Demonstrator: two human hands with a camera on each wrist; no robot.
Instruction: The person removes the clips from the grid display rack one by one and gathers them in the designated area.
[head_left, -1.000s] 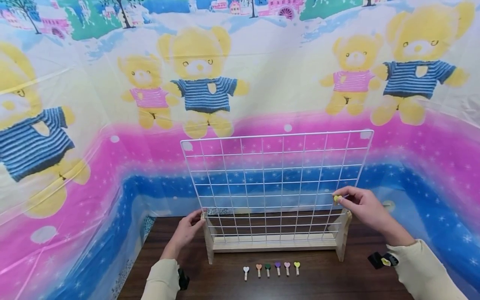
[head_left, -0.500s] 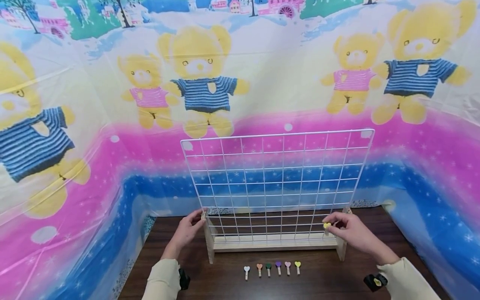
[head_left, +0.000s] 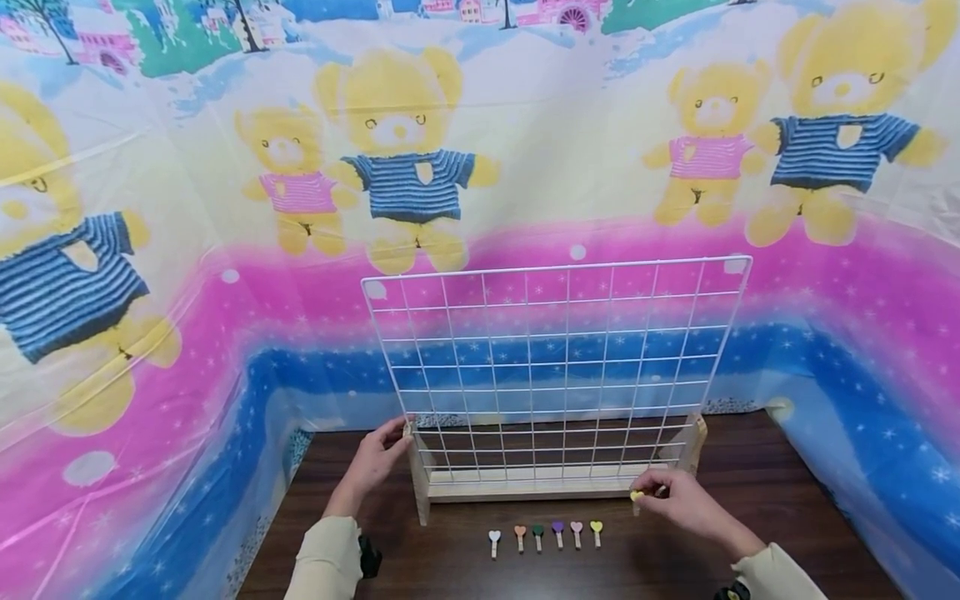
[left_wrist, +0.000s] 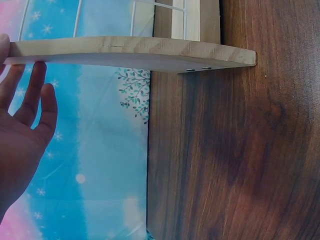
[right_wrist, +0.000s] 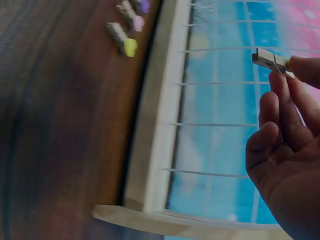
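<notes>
One second on, the right hand (head_left: 678, 500) is sitting lower, down from the wire grid (head_left: 551, 367) to just above the table (head_left: 787, 517), fingers pinching a yellow heart clip (head_left: 637, 496). Six clips (head_left: 543, 533) are lying in a row nearby. With fingers straight, the left hand (head_left: 375, 462) is resting against the wooden stand (head_left: 416, 483).

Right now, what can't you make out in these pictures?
- Right hand: the heart on the clip is hidden by the fingertips in the right wrist view, and tiny in the head view.
- Left hand: the frame edge cuts off the contact with the wooden stand.
- Row of clips: too small for detail.
</notes>
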